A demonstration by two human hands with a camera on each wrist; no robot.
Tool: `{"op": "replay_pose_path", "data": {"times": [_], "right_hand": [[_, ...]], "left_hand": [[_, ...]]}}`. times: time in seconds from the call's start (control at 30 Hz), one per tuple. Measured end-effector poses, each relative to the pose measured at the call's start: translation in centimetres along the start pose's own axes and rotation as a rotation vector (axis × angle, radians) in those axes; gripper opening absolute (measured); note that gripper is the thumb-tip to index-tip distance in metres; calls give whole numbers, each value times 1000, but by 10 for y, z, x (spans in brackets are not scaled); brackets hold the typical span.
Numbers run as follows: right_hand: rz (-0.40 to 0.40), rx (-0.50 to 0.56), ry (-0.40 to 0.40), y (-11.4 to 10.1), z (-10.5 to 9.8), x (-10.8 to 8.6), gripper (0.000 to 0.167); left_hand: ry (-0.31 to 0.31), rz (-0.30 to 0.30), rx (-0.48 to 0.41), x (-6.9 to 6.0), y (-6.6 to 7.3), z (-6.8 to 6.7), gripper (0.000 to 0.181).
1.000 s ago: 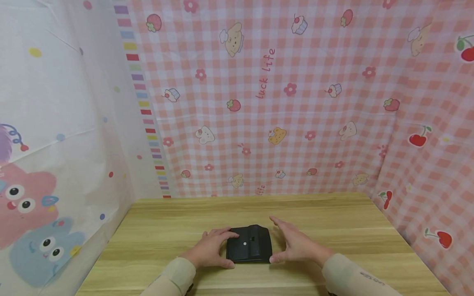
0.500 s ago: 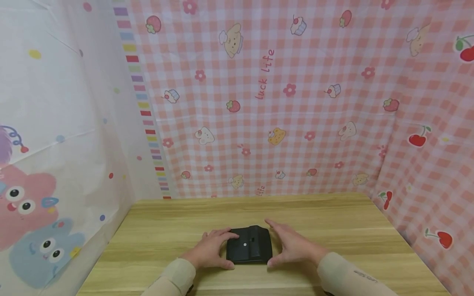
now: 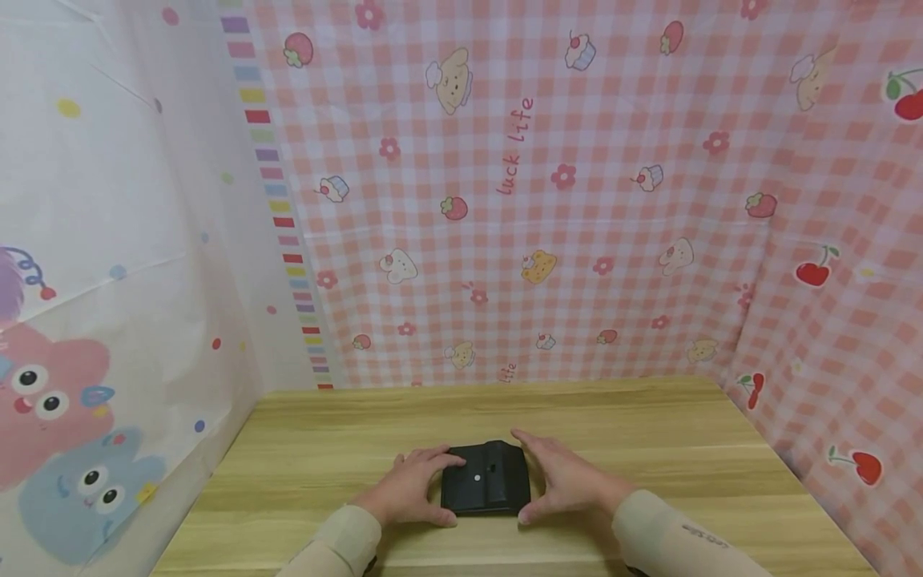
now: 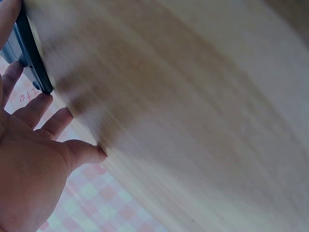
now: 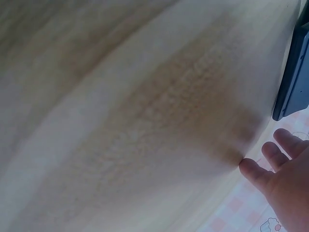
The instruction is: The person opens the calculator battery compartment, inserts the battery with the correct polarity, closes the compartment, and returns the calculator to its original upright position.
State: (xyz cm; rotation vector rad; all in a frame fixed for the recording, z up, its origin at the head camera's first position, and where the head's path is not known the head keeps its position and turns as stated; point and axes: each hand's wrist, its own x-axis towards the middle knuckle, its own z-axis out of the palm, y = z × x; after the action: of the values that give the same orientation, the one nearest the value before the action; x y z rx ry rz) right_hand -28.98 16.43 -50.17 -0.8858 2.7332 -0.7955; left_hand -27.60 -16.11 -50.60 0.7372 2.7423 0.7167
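Note:
On the wooden table [image 3: 634, 433] lies a flat black case-like object [image 3: 476, 497] with a small white dot and a raised right part; its exact kind cannot be told. My left hand [image 3: 411, 490] rests at its left side, index finger over the top and thumb by the front left corner. At the right side stands my right hand [image 3: 566, 487], fingers spread, thumb by the front right corner. In the left wrist view, fingertips touch the dark edge [image 4: 34, 53] of the object. The right wrist view shows fingertips on the table beside the object's dark side [image 5: 292, 77].
A pink checked cloth [image 3: 613, 216] hangs behind the table, and another cherry-printed stretch [image 3: 829, 336] covers the right side. White cloth with cartoon figures [image 3: 159, 320] hangs at the left.
My right hand has moved slightly left, closer to the black object's right edge. The left hand and the object have stayed in place.

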Motion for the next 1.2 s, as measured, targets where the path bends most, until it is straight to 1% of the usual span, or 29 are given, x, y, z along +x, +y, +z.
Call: {"op": "replay_pose_path", "data": {"times": [0.23, 0.77, 1.2], "right_hand": [[-5, -36, -4, 1, 1, 2, 132], [-20, -78, -4, -5, 1, 4, 131], [-7, -76, -25, -5, 2, 5, 130]], "left_hand": [[-3, -13, 11, 2, -3, 1, 83], [-8, -8, 10, 4, -6, 3, 83], [-3, 2, 0, 4, -7, 2, 83]]}}
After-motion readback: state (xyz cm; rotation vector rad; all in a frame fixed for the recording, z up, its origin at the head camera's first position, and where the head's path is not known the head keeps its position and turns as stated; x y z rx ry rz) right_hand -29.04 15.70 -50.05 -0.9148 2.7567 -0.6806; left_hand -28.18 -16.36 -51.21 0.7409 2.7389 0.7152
